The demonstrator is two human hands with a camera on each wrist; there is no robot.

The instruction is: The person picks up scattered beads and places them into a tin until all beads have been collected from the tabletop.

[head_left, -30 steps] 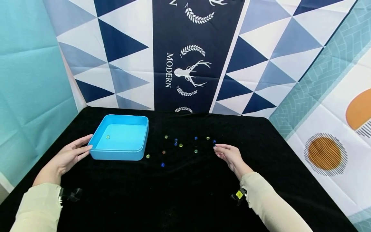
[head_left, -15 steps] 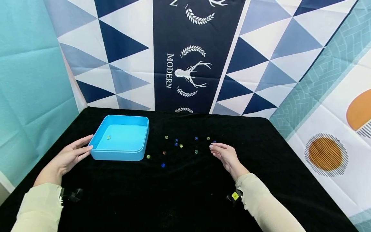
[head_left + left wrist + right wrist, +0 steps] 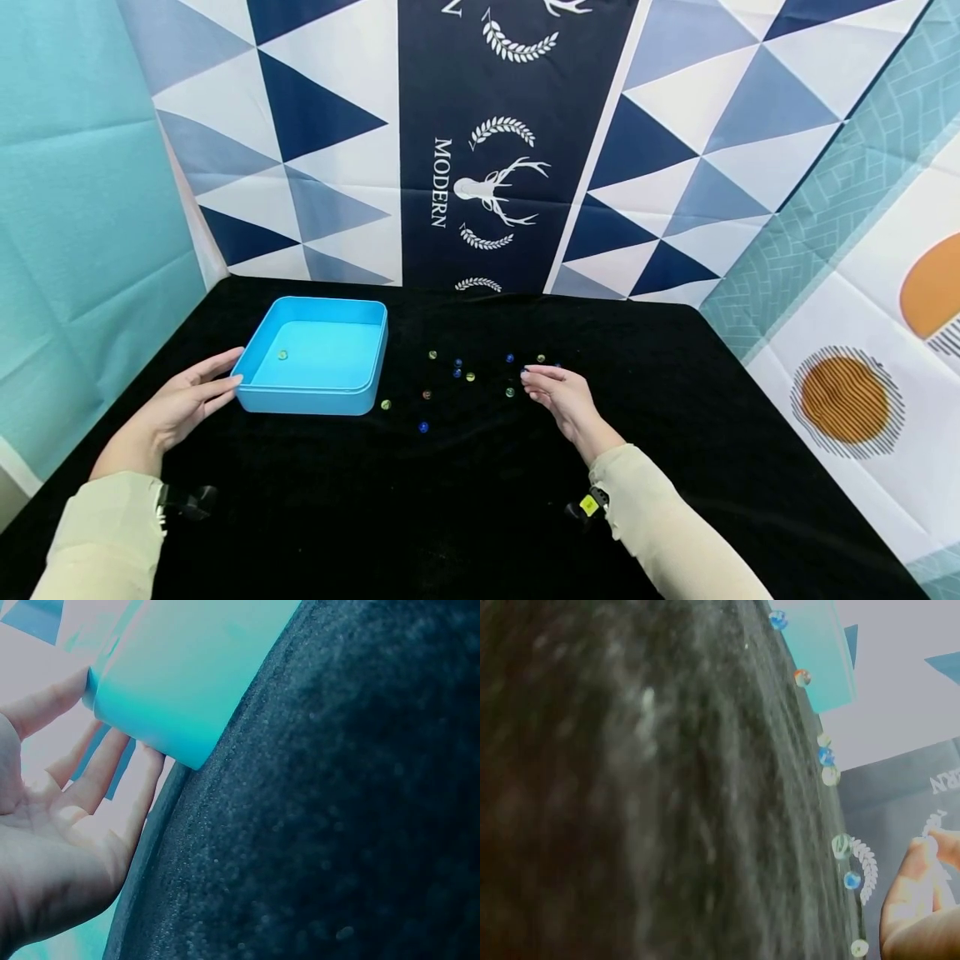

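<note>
A light-blue square box (image 3: 303, 401) stands on the black cloth at the left, with one yellowish marble (image 3: 282, 355) on its floor. My left hand (image 3: 178, 404) touches the box's left side; the left wrist view shows the thumb at the rim and fairly straight fingers against the outer wall. Right of the middle, my right hand (image 3: 564, 402) pinches a small bluish marble (image 3: 524, 372) between thumb and fingertips, mostly hidden by them. Beneath and around it lie a green marble (image 3: 510, 392), a blue marble (image 3: 510, 357) and a yellow marble (image 3: 541, 358).
Several more marbles are scattered between box and right hand, among them an orange marble (image 3: 427, 394), a blue marble (image 3: 423, 427) and a yellow-green marble (image 3: 386, 404) close to the box's right corner. A patterned cloth wall (image 3: 480, 150) rises behind the table.
My right hand has moved left with the pinched marble, passing in front of the blue marble at the far right. The left hand and box have stayed in place.
</note>
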